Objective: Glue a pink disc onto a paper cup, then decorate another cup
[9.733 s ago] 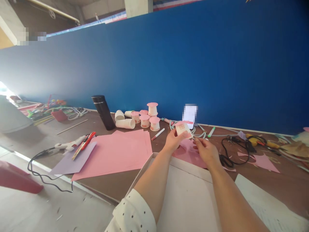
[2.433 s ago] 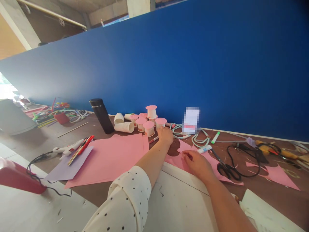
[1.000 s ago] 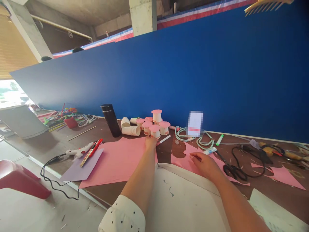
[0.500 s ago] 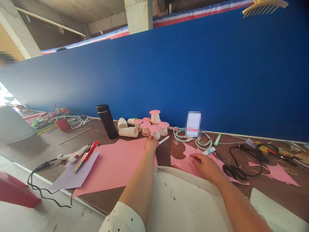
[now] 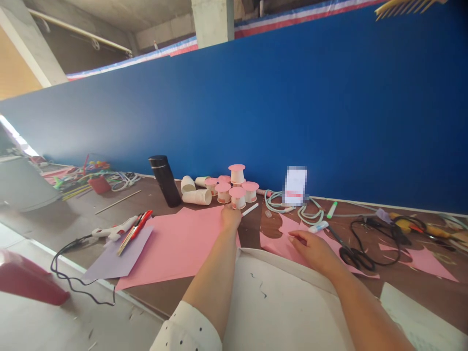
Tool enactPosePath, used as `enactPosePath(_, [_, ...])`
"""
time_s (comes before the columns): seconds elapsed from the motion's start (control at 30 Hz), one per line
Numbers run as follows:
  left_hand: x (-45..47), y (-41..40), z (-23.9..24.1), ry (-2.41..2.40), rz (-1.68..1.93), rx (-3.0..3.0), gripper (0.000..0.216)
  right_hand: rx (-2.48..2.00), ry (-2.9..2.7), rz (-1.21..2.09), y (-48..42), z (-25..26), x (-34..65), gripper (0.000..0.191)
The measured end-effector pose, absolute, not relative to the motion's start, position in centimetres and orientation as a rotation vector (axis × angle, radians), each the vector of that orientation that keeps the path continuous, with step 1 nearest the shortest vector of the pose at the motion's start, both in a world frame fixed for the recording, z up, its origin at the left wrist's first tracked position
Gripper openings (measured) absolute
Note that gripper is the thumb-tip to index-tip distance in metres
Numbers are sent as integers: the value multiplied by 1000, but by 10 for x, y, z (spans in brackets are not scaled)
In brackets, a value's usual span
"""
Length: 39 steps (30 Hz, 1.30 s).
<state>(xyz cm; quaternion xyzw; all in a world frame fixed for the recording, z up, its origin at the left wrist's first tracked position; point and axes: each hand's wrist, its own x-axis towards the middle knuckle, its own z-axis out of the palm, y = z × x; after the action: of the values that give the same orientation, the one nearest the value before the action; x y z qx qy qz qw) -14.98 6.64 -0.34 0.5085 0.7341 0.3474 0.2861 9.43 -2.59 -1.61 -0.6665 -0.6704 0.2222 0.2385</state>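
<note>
My left hand [image 5: 231, 217] reaches over the large pink paper sheet [image 5: 171, 246] towards its far edge, just in front of the paper cups. Its fingertips are mostly hidden, so their grip cannot be made out. A white stick-shaped piece [image 5: 250, 209] lies right beside its thumb; whether they touch is unclear. The cups, topped with pink paper discs, form a cluster, with one raised cup [image 5: 237, 175] above the others and a front cup [image 5: 238, 199] nearest my hand. My right hand [image 5: 312, 248] rests over cut pink paper [image 5: 280, 247], fingers loosely extended and thumb apart, holding nothing visible.
Left stand a black bottle [image 5: 165, 181], stacked paper cups [image 5: 197, 197], a glue gun [image 5: 115, 230] and a red utility knife [image 5: 134, 231] on purple paper [image 5: 124, 258]. Rightwards lie a coiled cable [image 5: 310, 213], a capped marker [image 5: 318, 226], black scissors [image 5: 353, 253] and a propped phone-like object [image 5: 295, 185].
The view has shifted slightly, moving the scene a little to the right and up. Both hands keep nearly the same places relative to the cups and papers.
</note>
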Motion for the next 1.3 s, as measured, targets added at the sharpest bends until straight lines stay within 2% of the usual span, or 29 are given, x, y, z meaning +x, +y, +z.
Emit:
enactPosePath(0.13, [-148,57,0,1998,876,1437,27,-1828,-1853,596,-27,-15,94,41])
enactPosePath(0.3, [-141,50,3,2080,612,1669,25,-1831,-1878,591,-28,-14,94,40])
enactPosePath(0.6, [-139,50,13,2127,478,1665,52,-1831,-1866,554,-28,-15,92,41])
enactPosePath(0.83, [-140,56,6,2170,431,1707,36,-1818,-1755,492,-27,-13,95,35])
enactPosePath(1.1, [-137,51,11,2200,472,1736,34,-1704,-1094,418,-23,-4,120,35])
enactPosePath(1.2, [-131,40,18,2097,630,1819,20,-1671,-1027,512,-24,-2,120,35])
enactPosePath(1.3, [-113,23,24,1870,781,1942,14,-1614,-1096,768,-30,5,106,34])
